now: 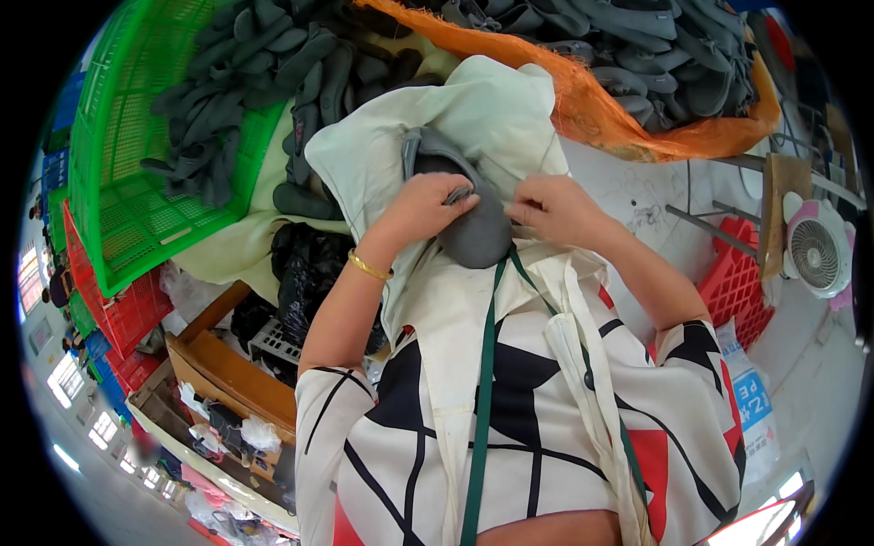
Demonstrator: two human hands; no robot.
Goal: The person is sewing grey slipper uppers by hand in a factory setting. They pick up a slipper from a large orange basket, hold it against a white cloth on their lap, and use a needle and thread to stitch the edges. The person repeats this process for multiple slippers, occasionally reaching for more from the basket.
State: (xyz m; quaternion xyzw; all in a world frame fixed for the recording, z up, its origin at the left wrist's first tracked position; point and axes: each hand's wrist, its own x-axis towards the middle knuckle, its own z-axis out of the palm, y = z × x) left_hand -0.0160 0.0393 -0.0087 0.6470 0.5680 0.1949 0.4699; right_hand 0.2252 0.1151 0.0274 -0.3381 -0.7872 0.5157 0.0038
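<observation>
A dark grey moulded slip-on shoe [477, 237] lies over my lap, its rounded toe toward my body and its opening away from me. My left hand [426, 211] grips the shoe at the edge of its opening, thumb and fingers pressed together. Just right of the shoe, my right hand [553, 209] is closed in a pinch, its fingertips close to the shoe's side. Whatever is between those fingertips is too small to make out. Under the shoe spreads a pale cloth [364, 136] that covers my lap.
Many similar grey shoes fill a green plastic crate [118, 173] at the left and an orange woven sack [583, 100] at the far right. A black plastic bag [314, 273] and a wooden drawer unit [232, 373] stand left. On the right are a fan [817, 246] and a red crate [737, 282].
</observation>
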